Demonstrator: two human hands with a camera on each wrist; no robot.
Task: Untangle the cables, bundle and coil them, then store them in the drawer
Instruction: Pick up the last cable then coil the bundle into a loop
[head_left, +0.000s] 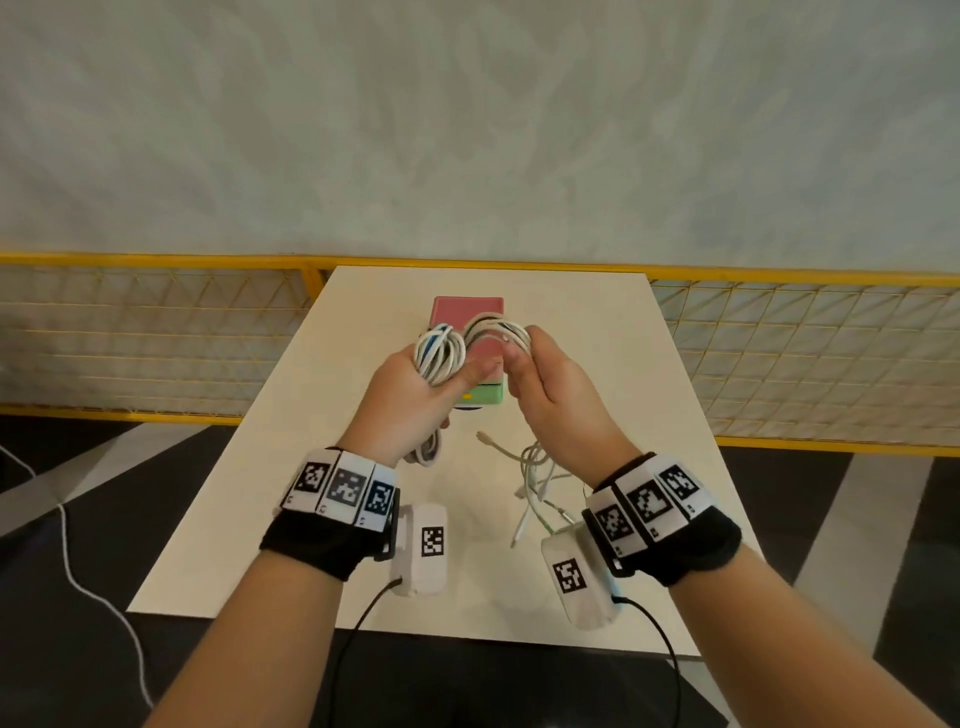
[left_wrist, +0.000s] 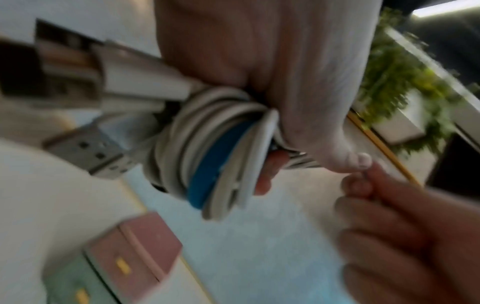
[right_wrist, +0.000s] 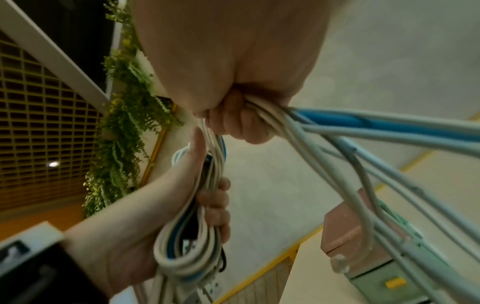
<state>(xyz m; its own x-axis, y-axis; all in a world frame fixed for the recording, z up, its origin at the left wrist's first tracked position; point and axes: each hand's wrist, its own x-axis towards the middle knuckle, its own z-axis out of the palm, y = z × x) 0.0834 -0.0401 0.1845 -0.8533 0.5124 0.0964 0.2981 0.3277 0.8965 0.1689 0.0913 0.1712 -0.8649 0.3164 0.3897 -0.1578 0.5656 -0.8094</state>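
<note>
Coiling looks well along but unfinished. At left, the left hand (head_left: 415, 387) has its grip curled round a coil (head_left: 440, 353) of white and blue cables, two plugs (left_wrist: 85, 153) jutting from it in the left wrist view. Beside it, the right hand (head_left: 540, 384) clenches a second loop (head_left: 498, 332) of the same bundle, both held above the bench (head_left: 597, 364). Behind the hands sits the drawer box (head_left: 467, 309), pink over green, seemingly closed. Further right, loose cables (head_left: 535, 478) lie tangled on the bench, so untangling, tying off and storing likely remain.
</note>
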